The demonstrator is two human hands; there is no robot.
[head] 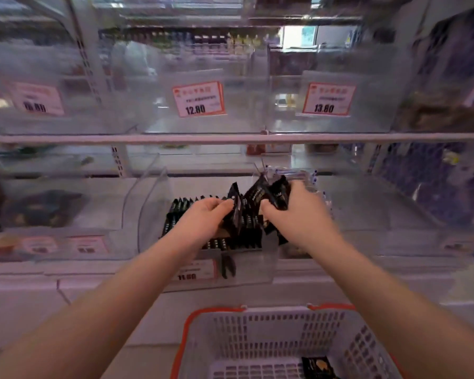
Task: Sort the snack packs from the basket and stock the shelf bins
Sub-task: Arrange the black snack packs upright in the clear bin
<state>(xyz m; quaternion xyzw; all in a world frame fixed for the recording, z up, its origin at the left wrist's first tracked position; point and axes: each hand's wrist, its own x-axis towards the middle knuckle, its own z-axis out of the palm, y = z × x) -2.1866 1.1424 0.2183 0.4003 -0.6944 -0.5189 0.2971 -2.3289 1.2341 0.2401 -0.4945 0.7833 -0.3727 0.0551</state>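
both hands reached into the clear bin (153, 214), where black packs (192, 212) stood in a row. the left hand (203, 217) pinched one upright pack (236, 212) at the row's right end. the right hand (298, 212), just beside it, gripped a bunch of packs (271, 194) above the bin. one more pack (316, 366) lay in the basket (230, 337) below, well apart from both hands.
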